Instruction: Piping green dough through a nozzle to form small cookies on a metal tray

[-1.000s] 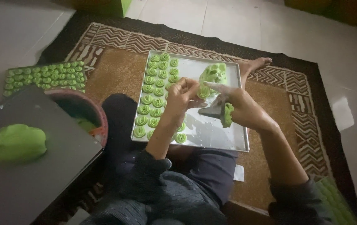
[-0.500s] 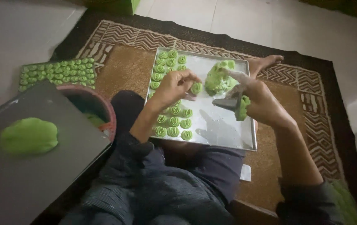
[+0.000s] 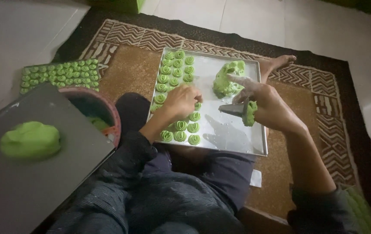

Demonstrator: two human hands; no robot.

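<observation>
Left hand (image 3: 184, 100): fingers curled down onto the metal tray (image 3: 237, 138), fingertips pinched at a green dough piece (image 3: 197, 105) among the rows; whether it is gripped or only pressed, I cannot tell.
Right hand (image 3: 267, 106): closed around a small metal cone-shaped press (image 3: 234, 108), a strip of green dough (image 3: 250, 113) packed against the palm side, forefinger stretched forward over it, seemingly to steady the nozzle, which points toward the left hand.
Shaped cookies (image 3: 174, 71): small round swirls, ridged like rosettes, in tidy columns just ahead of and below the left fingers; the close, even spacing seems meant to fit many on one sheet.
Dough lump (image 3: 228, 79): soft, matte, bumpy, lying on the tray just beyond the right forefinger, near enough to reload the press.
Tray: flat, shiny, low-rimmed, resting on a patterned brown rug (image 3: 133, 69); the bare part under the press looks dusted or smeared.
Second tray (image 3: 60, 73): filled with the same green swirls, well away on the far side of the left forearm.
Bowl (image 3: 94, 104): round, reddish rim, beside the left elbow.
Grey board (image 3: 42, 173): smooth, tilted, nearest the camera, carrying another rounded green dough mound (image 3: 30, 139).
</observation>
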